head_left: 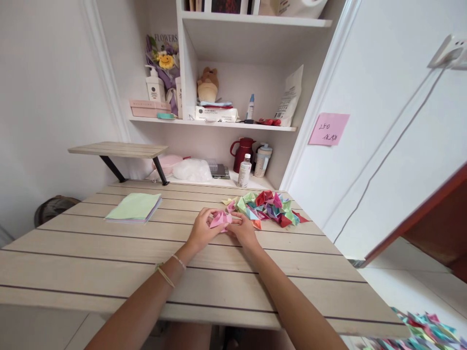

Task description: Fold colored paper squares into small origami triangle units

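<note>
A pink folded paper piece (219, 219), with pointed folds like origami, is held between both my hands a little above the wooden table (109, 262). My left hand (203, 227) grips its left side, fingers curled round the far edge. On the right side, my right hand (243, 229) pinches it between thumb and fingers. Its underside is hidden by my fingers. Just beyond my right hand lies a heap of folded paper pieces (270, 206) in red, green, pink, orange and blue. A stack of square paper sheets (133, 208), pale green on top, lies at the left.
A small raised shelf (118, 149) stands at the table's back left. Behind the table, a clear bottle (244, 171), a red jug (242, 154) and a plastic bag (191, 170) sit in the white shelving. More folded papers (430, 330) lie on the floor at right.
</note>
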### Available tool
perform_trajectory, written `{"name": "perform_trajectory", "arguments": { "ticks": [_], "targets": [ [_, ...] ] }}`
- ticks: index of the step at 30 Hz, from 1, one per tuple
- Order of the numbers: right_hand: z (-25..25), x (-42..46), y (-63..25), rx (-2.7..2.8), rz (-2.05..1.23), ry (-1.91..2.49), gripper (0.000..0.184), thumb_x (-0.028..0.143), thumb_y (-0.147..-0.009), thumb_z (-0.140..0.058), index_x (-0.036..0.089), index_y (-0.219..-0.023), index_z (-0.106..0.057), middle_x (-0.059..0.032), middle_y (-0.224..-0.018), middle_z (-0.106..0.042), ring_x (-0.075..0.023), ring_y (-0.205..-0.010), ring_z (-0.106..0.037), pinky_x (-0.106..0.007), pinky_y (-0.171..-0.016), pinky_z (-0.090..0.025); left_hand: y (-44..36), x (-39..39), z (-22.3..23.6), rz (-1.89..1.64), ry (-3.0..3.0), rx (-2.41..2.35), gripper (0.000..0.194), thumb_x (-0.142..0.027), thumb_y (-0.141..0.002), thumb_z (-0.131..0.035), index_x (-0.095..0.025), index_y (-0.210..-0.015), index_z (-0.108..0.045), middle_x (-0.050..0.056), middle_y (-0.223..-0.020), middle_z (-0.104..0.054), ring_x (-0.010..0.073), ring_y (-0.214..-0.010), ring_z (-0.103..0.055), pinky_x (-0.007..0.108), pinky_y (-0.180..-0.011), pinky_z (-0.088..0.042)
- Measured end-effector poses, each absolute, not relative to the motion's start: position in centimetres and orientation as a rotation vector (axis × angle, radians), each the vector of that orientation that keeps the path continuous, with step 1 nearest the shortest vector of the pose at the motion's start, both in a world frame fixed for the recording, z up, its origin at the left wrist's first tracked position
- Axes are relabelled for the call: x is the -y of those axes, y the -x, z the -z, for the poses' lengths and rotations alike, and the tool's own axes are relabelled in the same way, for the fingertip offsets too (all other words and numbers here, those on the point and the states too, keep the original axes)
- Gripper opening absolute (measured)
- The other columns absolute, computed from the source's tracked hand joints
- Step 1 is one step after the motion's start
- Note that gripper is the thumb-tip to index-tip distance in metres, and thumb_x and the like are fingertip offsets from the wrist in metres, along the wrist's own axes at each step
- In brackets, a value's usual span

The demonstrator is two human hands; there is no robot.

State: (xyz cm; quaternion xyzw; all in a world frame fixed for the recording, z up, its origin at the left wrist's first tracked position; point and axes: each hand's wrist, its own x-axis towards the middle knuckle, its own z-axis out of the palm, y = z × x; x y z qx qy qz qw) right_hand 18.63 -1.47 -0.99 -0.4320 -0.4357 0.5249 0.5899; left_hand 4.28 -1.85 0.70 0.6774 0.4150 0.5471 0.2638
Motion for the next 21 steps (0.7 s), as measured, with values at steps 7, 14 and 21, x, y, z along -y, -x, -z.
{"name": "perform_trajectory", "arguments": {
  "ticks": [7, 14, 21],
  "targets": [
    [0.6, 1.5, -18.4, 1.057, -1.142, 0.919, 0.063, 0.029, -0.052, -0.074, 0.018, -0.107, -0.045, 0.0002, -0.07, -0.062, -0.0154, -0.06, -0.061, -0.029, -0.057, -0.051, -4.2, 1.0, 0.5, -1.561, -1.721, -1.142, 0.03, -0.034, -0.063, -0.066, -0.016, -0.087, -0.059, 0.006, -0.092, -0.056, 0.0157, -0.077, -0.058, 0.026, -0.066, -0.048],
    [-0.2, 2.0, -18.1, 1.147, -1.108, 0.842, 0.06, 0.025, -0.058, -0.071, 0.019, -0.11, -0.043, -0.0034, -0.079, -0.065, -0.0164, -0.074, -0.063, -0.033, -0.074, -0.049, -3.4, 0.3, 1.1, -1.563, -1.572, -1.241, 0.031, -0.038, -0.061, -0.065, -0.015, -0.081, -0.059, 0.003, -0.075, -0.062, 0.0158, -0.066, -0.059, 0.024, -0.057, -0.047],
    [0.7, 1.4, -18.5, 1.108, -0.984, 0.928, 0.059, 0.029, -0.059, -0.07, 0.016, -0.11, -0.045, -0.0047, -0.076, -0.065, -0.0175, -0.066, -0.063, -0.033, -0.064, -0.051, -4.3, 1.2, 0.2, -1.612, -1.661, -1.107, 0.043, -0.031, -0.059, -0.069, -0.017, -0.098, -0.055, 0.007, -0.095, -0.06, 0.0178, -0.083, -0.059, 0.028, -0.071, -0.046]
  ]
}}
